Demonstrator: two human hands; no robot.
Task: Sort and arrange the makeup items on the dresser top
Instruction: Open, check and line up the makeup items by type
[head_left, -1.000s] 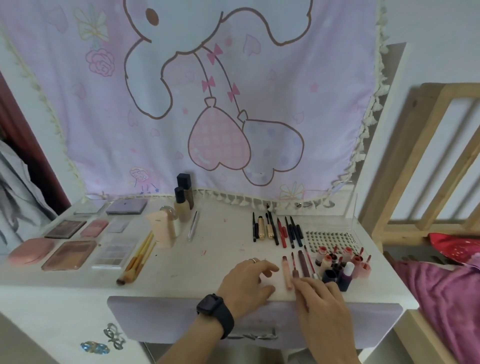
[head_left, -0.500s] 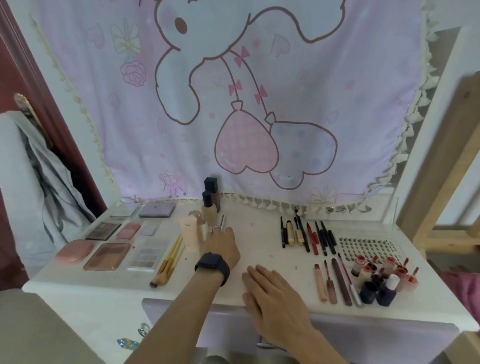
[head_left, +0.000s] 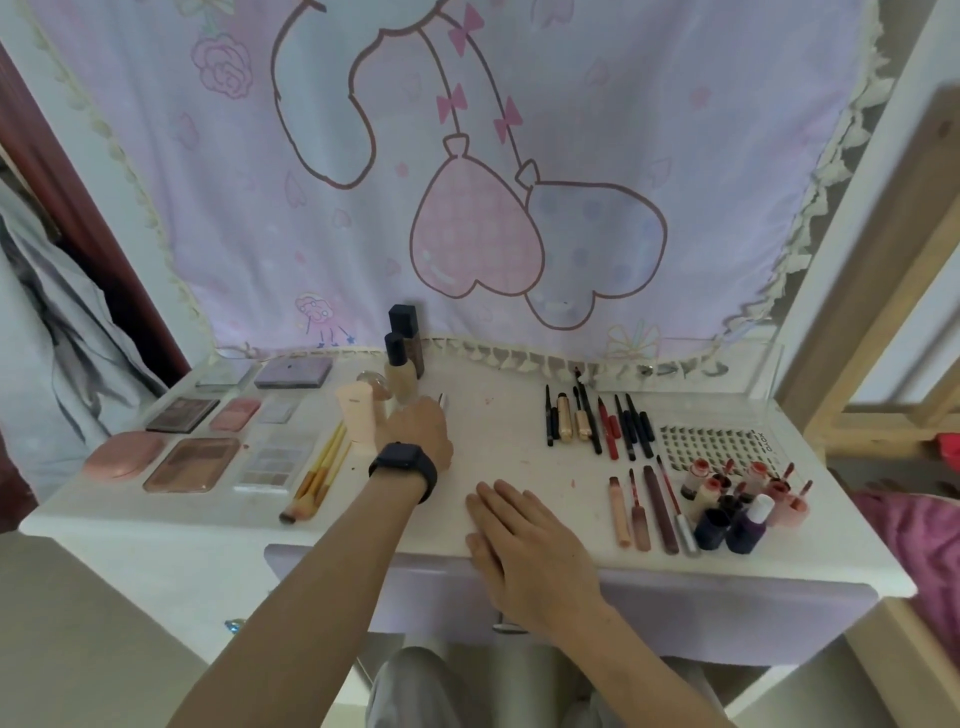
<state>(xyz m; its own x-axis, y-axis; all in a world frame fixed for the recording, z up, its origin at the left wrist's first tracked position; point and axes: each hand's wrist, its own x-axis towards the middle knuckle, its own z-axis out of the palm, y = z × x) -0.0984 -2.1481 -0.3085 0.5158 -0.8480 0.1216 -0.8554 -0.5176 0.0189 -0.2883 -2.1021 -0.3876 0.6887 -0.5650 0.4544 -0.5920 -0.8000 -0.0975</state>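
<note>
Two bottles (head_left: 401, 370) stand by the left hand (head_left: 420, 432); I cannot tell its grip. Right hand (head_left: 524, 540) lies flat, fingers straight. Reach slowly, since the bottles would likely topple easily.

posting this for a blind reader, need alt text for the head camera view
A person's left hand, wearing a black watch, reaches toward the foundation bottles at the back of a white dresser top, while the right hand lies flat near the front edge. Palettes and brushes sit left; pencils and lip tubes right.
</note>
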